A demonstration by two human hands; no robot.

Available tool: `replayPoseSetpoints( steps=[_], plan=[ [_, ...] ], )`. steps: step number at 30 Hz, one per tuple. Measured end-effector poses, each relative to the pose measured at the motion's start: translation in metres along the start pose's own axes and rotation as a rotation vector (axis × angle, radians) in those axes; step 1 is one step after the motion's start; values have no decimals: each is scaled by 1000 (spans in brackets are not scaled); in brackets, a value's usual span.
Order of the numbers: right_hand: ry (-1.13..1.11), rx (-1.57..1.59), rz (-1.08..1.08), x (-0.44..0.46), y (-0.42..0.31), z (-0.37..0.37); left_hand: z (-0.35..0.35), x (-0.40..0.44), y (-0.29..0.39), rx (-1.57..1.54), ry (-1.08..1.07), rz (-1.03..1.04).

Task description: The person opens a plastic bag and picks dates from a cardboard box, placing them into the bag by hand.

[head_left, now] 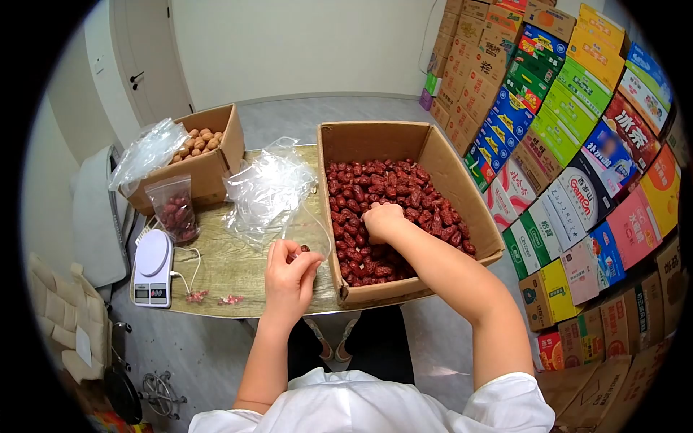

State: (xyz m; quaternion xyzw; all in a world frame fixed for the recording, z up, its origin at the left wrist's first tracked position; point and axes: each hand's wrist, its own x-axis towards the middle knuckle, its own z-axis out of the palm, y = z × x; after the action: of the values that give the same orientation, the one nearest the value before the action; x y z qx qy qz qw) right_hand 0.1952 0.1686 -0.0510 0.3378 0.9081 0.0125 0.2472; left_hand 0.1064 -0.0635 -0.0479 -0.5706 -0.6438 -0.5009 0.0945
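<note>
My right hand (382, 222) reaches into a large cardboard box (444, 180) of dried red dates (393, 180). Its fingers are bunched among the dates, and their tips are hidden. Just left of the box, my left hand (290, 278) is closed in a pinch. It appears to grip the edge of a clear plastic bag (314, 234), though the thin film is hard to make out. A dark date (304, 248) shows at those fingertips. Beyond the left hand lies a loose heap of clear plastic bags (267, 187) on the table.
A white kitchen scale (151, 263) with a cable sits at the table's (224, 278) left edge. Behind it stands a clear bag of dates (177, 216), near a box (216, 173) of walnuts (198, 144) with plastic bags on it. Stacked cartons (570, 166) line the right; a chair (65, 310) is left.
</note>
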Motion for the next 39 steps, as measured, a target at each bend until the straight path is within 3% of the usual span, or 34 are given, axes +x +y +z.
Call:
replayPoseSetpoints(
  steps=[7, 10, 15, 16, 17, 19, 21, 25, 28, 31, 35, 39],
  plan=[
    [12, -33, -59, 6, 8, 4, 1, -1, -2, -10, 11, -11],
    [177, 194, -38, -3, 18, -13, -1, -1, -4, 8, 13, -15],
    [842, 666, -340, -15, 27, -26, -3, 3, -5, 32, 18, -12],
    [852, 764, -383, -22, 25, -31, -3, 3, -5, 28, 23, 2],
    [855, 765, -389, -28, 19, -36, -2, 4, -4, 34, 26, 4],
    [1172, 757, -675, -38, 8, -43, -2, 6, -3, 34, 23, 15],
    [1233, 746, -843, -49, -4, -49, -1, 6, -3, 37, 14, 7],
    [1099, 733, -1058, -54, -17, -46, -1, 7, 0, 55, 2, 20],
    [897, 706, -1127, -51, -21, -38, 0, 5, 0, 40, -2, 8],
    [858, 619, -1192, -43, -24, -32, -1, 4, -1, 43, -4, 11],
    [822, 603, -1136, -45, -21, -32, 0, 2, -1, 35, 6, 5],
    [994, 711, -979, -35, -5, -37, 1, 0, -4, 5, 2, -41]
  ],
)
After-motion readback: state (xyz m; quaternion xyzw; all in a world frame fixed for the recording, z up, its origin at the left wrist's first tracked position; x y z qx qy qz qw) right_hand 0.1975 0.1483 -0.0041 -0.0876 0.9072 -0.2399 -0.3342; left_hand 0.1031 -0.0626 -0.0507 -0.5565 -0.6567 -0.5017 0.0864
